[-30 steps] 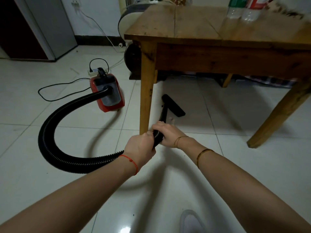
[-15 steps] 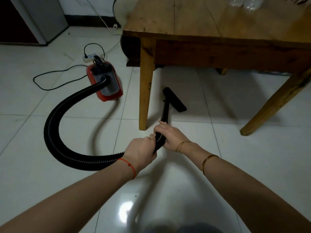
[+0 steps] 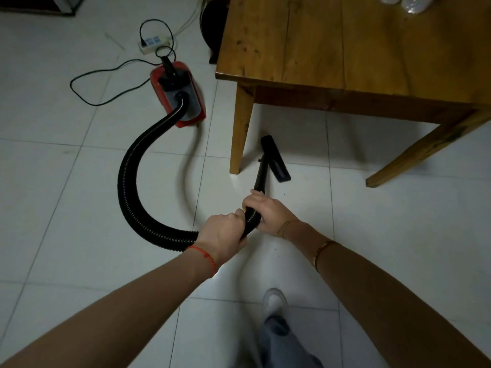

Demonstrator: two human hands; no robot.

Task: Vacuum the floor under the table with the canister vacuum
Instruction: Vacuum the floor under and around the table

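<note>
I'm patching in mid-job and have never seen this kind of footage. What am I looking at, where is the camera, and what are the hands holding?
There is no robot here. One wide-angle camera sits on a person's head and looks down past their arms at a tiled floor. The left hand and the right hand both grip the black wand where it joins the ribbed hose. The hose curves back to a red canister vacuum, whose cord runs to a power strip. The wand ends in a flat floor nozzle, lying on the tiles beside the near leg of a wooden table, at the edge of its underside. Two plastic bottles stand on the tabletop. The person's shoe shows at the bottom.
</note>
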